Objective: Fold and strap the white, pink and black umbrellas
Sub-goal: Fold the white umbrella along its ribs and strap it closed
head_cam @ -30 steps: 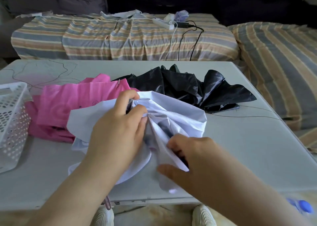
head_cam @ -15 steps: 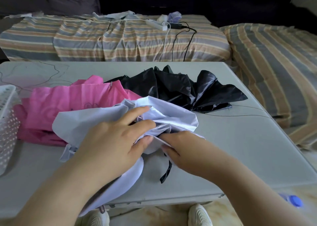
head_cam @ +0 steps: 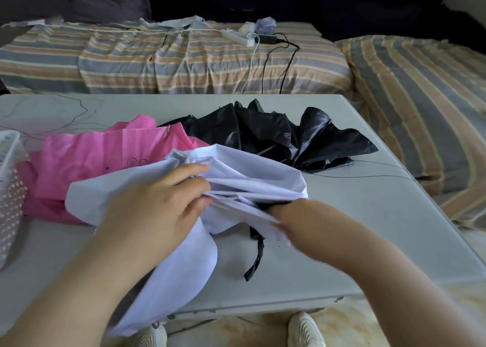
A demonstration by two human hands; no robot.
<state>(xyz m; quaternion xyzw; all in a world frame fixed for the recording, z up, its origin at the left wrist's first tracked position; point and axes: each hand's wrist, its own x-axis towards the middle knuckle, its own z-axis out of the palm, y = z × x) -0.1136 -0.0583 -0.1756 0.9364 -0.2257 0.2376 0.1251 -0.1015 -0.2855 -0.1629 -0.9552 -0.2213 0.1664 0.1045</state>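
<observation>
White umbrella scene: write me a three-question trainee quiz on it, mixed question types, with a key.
1. True or false: the pink umbrella is already folded and strapped.
2. Which umbrella are both hands working on? A) black B) white C) pink
3. Fill in: a loose black ____ hangs under the white umbrella near the table's front edge.

Key:
1. False; it lies loose, as does the black umbrella.
2. B; the left hand and right hand gather its white cloth.
3. strap
</observation>
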